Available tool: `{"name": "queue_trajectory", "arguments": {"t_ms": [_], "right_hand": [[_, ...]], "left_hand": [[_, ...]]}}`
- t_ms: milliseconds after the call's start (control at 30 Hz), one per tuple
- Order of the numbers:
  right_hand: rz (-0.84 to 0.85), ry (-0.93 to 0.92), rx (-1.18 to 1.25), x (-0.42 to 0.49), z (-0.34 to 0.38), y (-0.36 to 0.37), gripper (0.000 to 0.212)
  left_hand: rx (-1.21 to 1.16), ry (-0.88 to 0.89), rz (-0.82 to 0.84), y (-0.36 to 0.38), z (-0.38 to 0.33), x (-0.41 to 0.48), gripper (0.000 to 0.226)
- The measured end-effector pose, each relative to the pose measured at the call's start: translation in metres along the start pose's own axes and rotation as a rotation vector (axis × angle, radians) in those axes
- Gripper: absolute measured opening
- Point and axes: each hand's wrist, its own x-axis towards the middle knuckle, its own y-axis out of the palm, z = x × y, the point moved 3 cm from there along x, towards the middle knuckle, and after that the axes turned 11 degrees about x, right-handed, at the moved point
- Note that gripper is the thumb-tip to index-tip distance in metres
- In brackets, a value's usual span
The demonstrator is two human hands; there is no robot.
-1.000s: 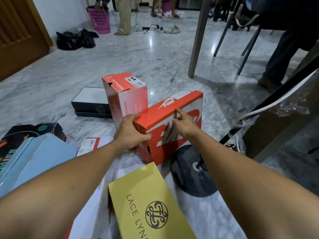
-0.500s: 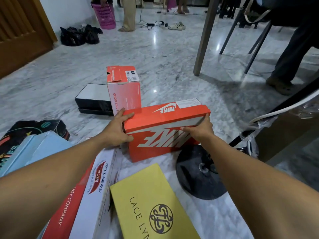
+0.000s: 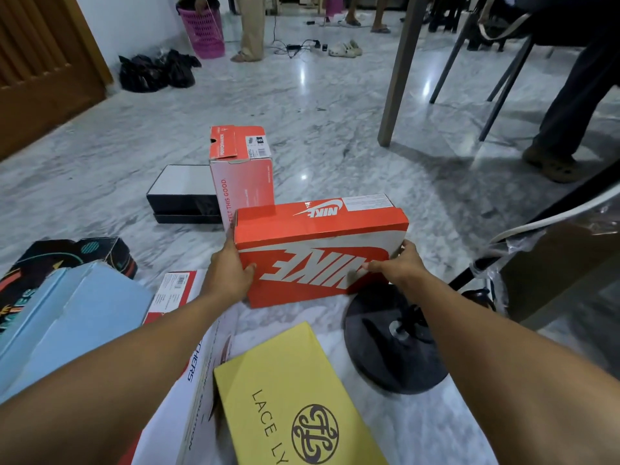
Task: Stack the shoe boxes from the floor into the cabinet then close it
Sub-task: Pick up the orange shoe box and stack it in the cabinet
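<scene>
An orange Nike shoe box [image 3: 318, 250] stands on its long side on the marble floor, logo upside down. My left hand [image 3: 229, 275] grips its left end, thumb on the front face. Its right end is held by my right hand [image 3: 396, 266], thumb on the front. Behind it a red-and-white box [image 3: 241, 172] stands upright, and a black box with a white top [image 3: 183, 194] lies flat. Nearer me lie a yellow Lace Lyn box [image 3: 292, 397], a white-and-red Skechers box [image 3: 181, 364], a light blue box [image 3: 67, 317] and a dark patterned box [image 3: 67, 256]. No cabinet is in view.
A round black stand base [image 3: 392, 347] sits right of the yellow box. A table leg [image 3: 399, 72], chair legs and a seated person's leg [image 3: 567, 105] are at the right. Black bags [image 3: 154, 72], a pink basket [image 3: 204, 31] and a wooden door [image 3: 37, 62] are at the far left.
The Nike box has turned from angled to square-on facing me. My right hand went from pointing on its front to gripping its right end. My left hand stayed on the left end.
</scene>
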Motion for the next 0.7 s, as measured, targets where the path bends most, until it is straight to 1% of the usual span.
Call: {"name": "queue_trajectory", "arguments": {"t_ms": [67, 133, 233, 333, 433, 467, 567, 633, 700], "right_hand": [[0.033, 0.037, -0.024, 0.003, -0.001, 0.002, 0.080], [0.052, 0.049, -0.033, 0.005, -0.002, 0.001, 0.082], [0.071, 0.016, -0.058, 0.008, -0.003, 0.000, 0.085], [0.035, -0.061, -0.038, 0.007, 0.001, -0.001, 0.091], [-0.036, -0.177, -0.040, -0.002, 0.013, -0.007, 0.094], [-0.046, -0.208, -0.031, -0.007, 0.018, -0.008, 0.097], [-0.054, -0.291, 0.030, -0.020, 0.028, -0.013, 0.103], [-0.058, -0.313, 0.062, -0.025, 0.031, -0.015, 0.102], [-0.047, -0.296, 0.059, -0.027, 0.033, -0.015, 0.104]], "left_hand": [[0.084, -0.041, -0.045, -0.002, 0.000, -0.002, 0.043], [0.116, -0.081, -0.081, -0.002, -0.001, -0.004, 0.028], [0.053, -0.132, -0.124, -0.001, 0.000, -0.003, 0.024], [-0.040, -0.138, -0.170, 0.002, 0.000, -0.003, 0.028], [-0.173, -0.040, -0.168, 0.001, -0.006, -0.008, 0.044], [-0.199, 0.011, -0.160, -0.001, -0.009, -0.010, 0.055], [-0.224, 0.108, -0.148, -0.007, -0.021, -0.013, 0.099], [-0.219, 0.140, -0.132, -0.013, -0.027, -0.016, 0.117], [-0.212, 0.153, -0.102, -0.019, -0.030, -0.020, 0.131]]}}
